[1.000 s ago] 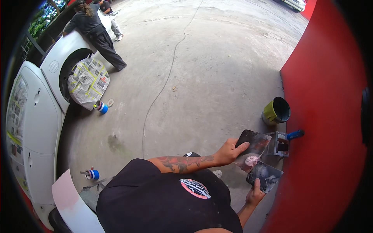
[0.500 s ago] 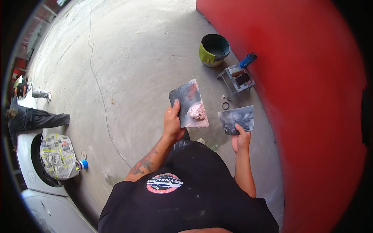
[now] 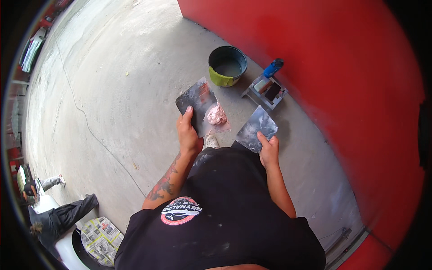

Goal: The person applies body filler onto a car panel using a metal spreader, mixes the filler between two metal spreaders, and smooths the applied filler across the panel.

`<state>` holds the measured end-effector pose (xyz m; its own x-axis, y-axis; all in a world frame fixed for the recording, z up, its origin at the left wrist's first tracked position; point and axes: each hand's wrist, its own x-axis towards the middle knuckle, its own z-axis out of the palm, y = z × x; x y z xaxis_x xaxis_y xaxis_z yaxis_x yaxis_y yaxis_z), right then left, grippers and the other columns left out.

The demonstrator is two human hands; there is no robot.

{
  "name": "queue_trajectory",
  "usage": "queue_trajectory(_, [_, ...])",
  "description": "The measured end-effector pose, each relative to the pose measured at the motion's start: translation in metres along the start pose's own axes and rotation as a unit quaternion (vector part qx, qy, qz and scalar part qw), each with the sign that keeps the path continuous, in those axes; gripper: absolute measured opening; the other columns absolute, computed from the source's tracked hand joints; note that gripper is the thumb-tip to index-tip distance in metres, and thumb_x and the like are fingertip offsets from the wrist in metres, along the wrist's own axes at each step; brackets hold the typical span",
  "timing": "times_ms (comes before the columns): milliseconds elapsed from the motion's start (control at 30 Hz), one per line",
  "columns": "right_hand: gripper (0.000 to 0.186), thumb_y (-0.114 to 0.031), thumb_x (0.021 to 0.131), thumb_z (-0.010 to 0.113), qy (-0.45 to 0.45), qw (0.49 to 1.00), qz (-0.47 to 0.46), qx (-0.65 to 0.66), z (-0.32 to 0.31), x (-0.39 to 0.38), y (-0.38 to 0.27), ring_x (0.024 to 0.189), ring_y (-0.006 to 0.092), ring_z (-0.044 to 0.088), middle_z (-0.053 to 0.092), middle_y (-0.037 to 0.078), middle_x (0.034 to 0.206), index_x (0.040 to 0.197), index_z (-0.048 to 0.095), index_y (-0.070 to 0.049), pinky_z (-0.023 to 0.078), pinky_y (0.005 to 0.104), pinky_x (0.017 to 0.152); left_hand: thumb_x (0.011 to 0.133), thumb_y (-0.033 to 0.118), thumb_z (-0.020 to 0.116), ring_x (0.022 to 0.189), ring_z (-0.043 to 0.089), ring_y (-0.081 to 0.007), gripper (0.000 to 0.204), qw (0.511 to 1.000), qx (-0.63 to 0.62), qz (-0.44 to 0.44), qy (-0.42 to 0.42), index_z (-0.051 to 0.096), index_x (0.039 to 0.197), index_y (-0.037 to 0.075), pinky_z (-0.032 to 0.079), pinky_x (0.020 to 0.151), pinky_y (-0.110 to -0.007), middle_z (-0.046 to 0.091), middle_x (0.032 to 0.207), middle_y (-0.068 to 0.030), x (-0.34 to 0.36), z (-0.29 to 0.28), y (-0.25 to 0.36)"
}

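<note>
My left hand (image 3: pixel 188 130) is closed on a flat dark spreader plate (image 3: pixel 192 97), its thumb lying on top near the edge. A lump of pink, putty-like paste (image 3: pixel 217 115) sits on the plate's right part, with a thin reddish smear farther up. Closed as well, my right hand (image 3: pixel 269 149) grips a grey, smudged flat spreader (image 3: pixel 256 126) by its lower corner, thumb on its face. That spreader is tilted with one corner pointing away from me. The two plates are close together but apart, both held in front of my body.
Ahead stands a dark bucket (image 3: pixel 227 52) with a green cloth (image 3: pixel 220 78) over its rim. Beside it, a small stool (image 3: pixel 275 101) bears blocks and a blue bottle (image 3: pixel 273 68). A red wall (image 3: pixel 342 112) runs along the right. People and a newspaper-covered wheel (image 3: pixel 101 240) are at left.
The view has turned and come nearer the bucket and stool. My right spreader has tilted and moved closer to the left plate. The paste still rests on the left plate.
</note>
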<state>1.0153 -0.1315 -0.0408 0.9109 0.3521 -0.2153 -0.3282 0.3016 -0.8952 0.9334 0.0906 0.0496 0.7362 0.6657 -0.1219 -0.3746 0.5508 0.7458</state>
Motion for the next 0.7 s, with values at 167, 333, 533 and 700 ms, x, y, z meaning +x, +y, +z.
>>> queue_trajectory(167, [0.024, -0.006, 0.088, 0.063, 0.021, 1.000, -0.007, -0.011, 0.042, 0.051, -0.011, 0.096, 0.0128, 0.060, 0.065, 0.005, 0.106, 0.110, 0.061, 0.002, 0.046, 0.0288, 0.088, 0.090, 0.022, 0.056, 0.088, 0.063, -0.0166, 0.028, 0.994, 0.044, -0.036, 0.091, 0.058, 0.109, 0.001, 0.051, 0.075, -0.030, 0.064, 0.100, -0.0072, 0.067, -0.016, 0.002])
queue_trajectory(333, [0.026, -0.005, 0.083, 0.061, -0.025, 0.941, -0.105, -0.320, 0.086, 0.113, -0.027, 0.096, 0.0241, 0.062, 0.064, 0.011, 0.102, 0.108, 0.060, 0.001, 0.048, 0.0321, 0.083, 0.087, 0.015, 0.056, 0.081, 0.062, -0.0154, 0.024, 0.988, 0.138, -0.065, 0.037, 0.054, 0.108, 0.003, 0.051, 0.058, -0.029, 0.063, 0.096, -0.0073, 0.123, -0.012, 0.019])
queue_trajectory(533, [0.047, 0.002, 0.076, 0.056, -0.207, 0.805, -0.304, -0.466, 0.130, 0.217, -0.071, 0.095, 0.0327, 0.058, 0.056, 0.011, 0.103, 0.122, 0.055, -0.006, 0.049, 0.0419, 0.081, 0.089, 0.004, 0.048, 0.102, 0.063, -0.0274, 0.039, 0.968, 0.133, -0.207, 0.045, 0.046, 0.127, -0.003, 0.056, 0.086, -0.042, 0.060, 0.111, -0.0152, 0.207, 0.008, 0.002])
queue_trajectory(700, [0.042, -0.004, 0.078, 0.056, -0.346, 0.696, -0.380, -0.502, 0.152, 0.300, -0.054, 0.094, 0.0277, 0.058, 0.056, 0.010, 0.101, 0.120, 0.056, -0.007, 0.053, 0.0383, 0.077, 0.091, 0.006, 0.049, 0.102, 0.063, -0.0231, 0.028, 0.935, 0.211, -0.284, 0.000, 0.056, 0.117, -0.003, 0.055, 0.086, -0.036, 0.060, 0.116, -0.0136, 0.268, 0.028, -0.025])
